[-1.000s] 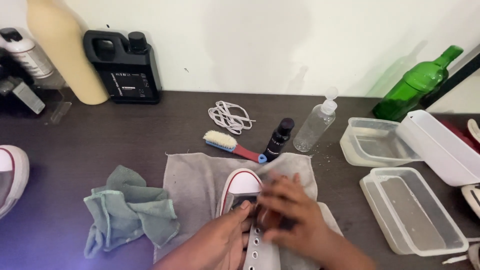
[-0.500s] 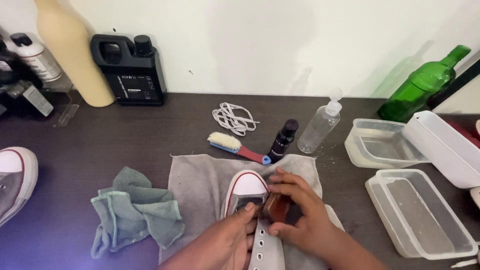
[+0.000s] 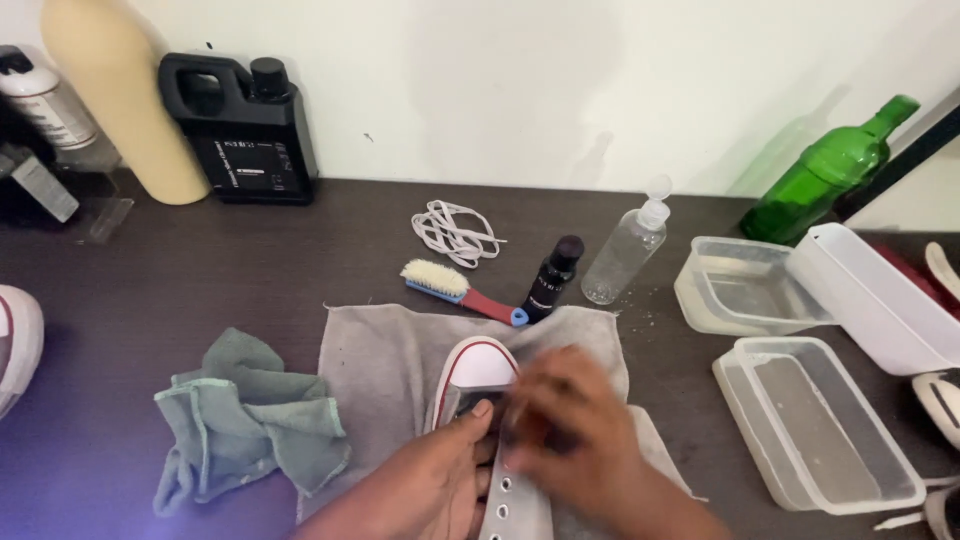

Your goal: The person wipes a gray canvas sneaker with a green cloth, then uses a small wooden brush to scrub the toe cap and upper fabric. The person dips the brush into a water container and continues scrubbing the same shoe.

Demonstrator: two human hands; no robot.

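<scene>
A dark brown table fills the view, with a grey cloth spread at 6 o'clock. On that cloth lies a grey canvas sneaker, toe pointing to 12 o'clock: white rubber toe cap, a thin red line round the sole edge, a row of metal eyelets along the open lace flap, no lace in it.

The right hand sits over the shoe's upper just behind the toe cap, at about 3 o'clock of the toe. It is blurred; the fingers look curled downward onto the shoe, but whether they enclose anything cannot be told. The left hand comes in from 6 o'clock and presses on the shoe's left side, fingertips touching the upper just behind the toe cap, fingers laid fairly flat, steadying rather than wrapping.

At 9 o'clock of the shoe lies a crumpled green rag. At 3 o'clock stand two clear plastic tubs, one nearer, one farther, and a white box beside them. A green glass bottle leans at 2 o'clock. At 12 o'clock, smallest last: a clear pump bottle, a small black bottle, a brush with pale bristles and red handle, and a coil of white laces. A black jug stands at 10 o'clock.
</scene>
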